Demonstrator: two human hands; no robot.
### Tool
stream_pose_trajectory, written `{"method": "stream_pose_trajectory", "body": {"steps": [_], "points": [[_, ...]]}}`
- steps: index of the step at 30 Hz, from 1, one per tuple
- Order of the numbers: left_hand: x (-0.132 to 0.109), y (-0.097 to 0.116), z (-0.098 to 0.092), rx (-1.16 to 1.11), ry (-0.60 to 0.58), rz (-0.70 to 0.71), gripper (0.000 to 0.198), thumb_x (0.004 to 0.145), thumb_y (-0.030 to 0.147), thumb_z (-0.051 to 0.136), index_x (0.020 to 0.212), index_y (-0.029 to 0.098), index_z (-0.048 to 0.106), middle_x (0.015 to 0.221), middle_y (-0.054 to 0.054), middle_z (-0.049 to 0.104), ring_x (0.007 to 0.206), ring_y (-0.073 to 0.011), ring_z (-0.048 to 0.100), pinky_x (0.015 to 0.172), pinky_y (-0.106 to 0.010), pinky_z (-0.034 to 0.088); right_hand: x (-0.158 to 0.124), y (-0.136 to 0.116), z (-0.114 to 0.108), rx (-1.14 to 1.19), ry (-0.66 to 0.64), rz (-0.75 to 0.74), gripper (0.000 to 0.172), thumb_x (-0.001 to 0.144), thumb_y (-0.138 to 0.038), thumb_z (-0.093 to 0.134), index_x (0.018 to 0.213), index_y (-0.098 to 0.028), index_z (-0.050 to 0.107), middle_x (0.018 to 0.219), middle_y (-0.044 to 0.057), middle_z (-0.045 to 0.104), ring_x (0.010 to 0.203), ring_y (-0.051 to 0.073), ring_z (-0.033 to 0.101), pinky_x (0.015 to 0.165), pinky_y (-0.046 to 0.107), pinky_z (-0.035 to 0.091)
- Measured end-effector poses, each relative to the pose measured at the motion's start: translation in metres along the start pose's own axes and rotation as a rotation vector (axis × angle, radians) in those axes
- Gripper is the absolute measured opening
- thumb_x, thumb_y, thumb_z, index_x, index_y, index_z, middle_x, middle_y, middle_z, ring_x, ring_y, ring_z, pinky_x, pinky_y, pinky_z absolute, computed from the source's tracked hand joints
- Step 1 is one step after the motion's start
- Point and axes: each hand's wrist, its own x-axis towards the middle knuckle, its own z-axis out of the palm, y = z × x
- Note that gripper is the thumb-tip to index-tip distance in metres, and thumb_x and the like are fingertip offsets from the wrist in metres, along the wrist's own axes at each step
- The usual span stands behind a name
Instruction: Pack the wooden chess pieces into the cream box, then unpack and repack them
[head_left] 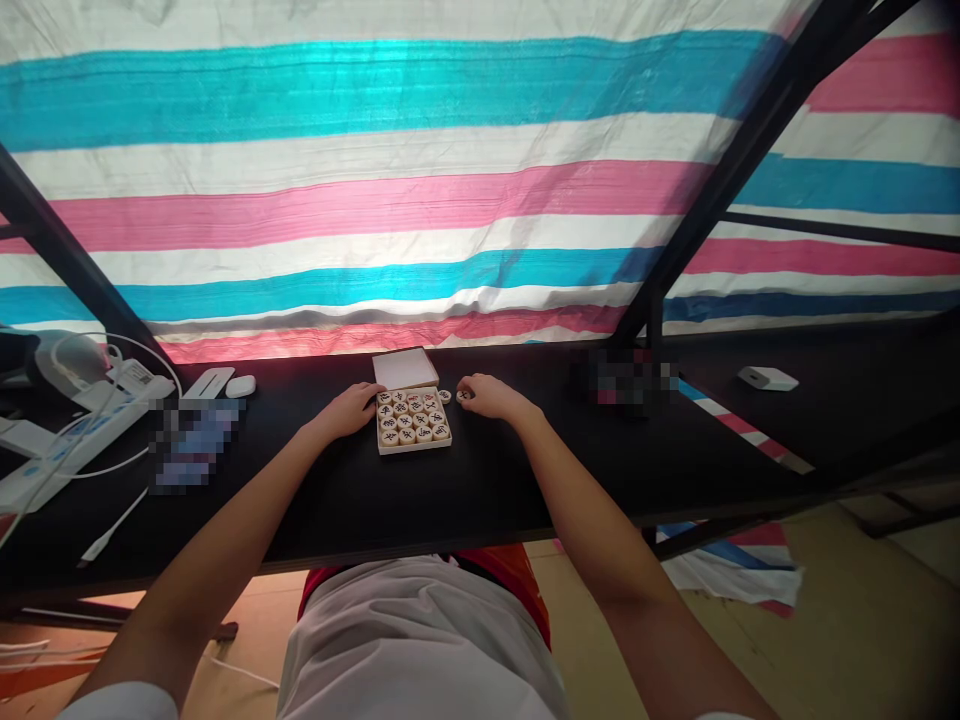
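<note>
The left hand (pixel 353 408) had its fingers at the left rim of the box (pixel 415 449), the right hand (pixel 493 394) its fingertips at a piece (pixel 461 398) on the desk (pixel 337 510), right of the box — whether either pinched could not be told. Good handling seemed to want a light, steadying left touch and a right grip on the piece's edge — clear of the neighbouring piece (pixel 445 396).

Bare tabletop (pixel 480 500) gives a free way to the box (pixel 416 449) from the near side. The lid (pixel 405 368) obstructs the far side.
</note>
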Motion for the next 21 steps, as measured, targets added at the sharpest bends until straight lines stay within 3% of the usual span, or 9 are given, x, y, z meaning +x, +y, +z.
{"method": "stream_pose_trajectory", "body": {"steps": [12, 21], "points": [[-0.0002, 0.0002, -0.0002, 0.005, -0.006, -0.019, 0.042, 0.087, 0.03, 0.038, 0.125, 0.018, 0.052, 0.125, -0.011, 0.056, 0.116, -0.0251, 0.052, 0.1, -0.038, 0.041, -0.0028, -0.008, -0.0016, 0.049, 0.023, -0.013, 0.032, 0.08, -0.034, 0.061, 0.108, -0.018, 0.063, 0.106, 0.01, 0.062, 0.092, 0.021, 0.06, 0.076, 0.025, 0.042], [0.0005, 0.0012, -0.0001, 0.006, -0.007, -0.018, 0.042, 0.087, 0.029, 0.038, 0.125, 0.018, 0.052, 0.124, -0.011, 0.056, 0.115, -0.0254, 0.052, 0.098, -0.037, 0.042, 0.0022, -0.0095, 0.0056, 0.05, 0.066, -0.09, 0.024, 0.084, -0.025, 0.058, 0.106, -0.019, 0.065, 0.103, 0.008, 0.062, 0.09, 0.018, 0.06, 0.078, 0.024, 0.042]]}}
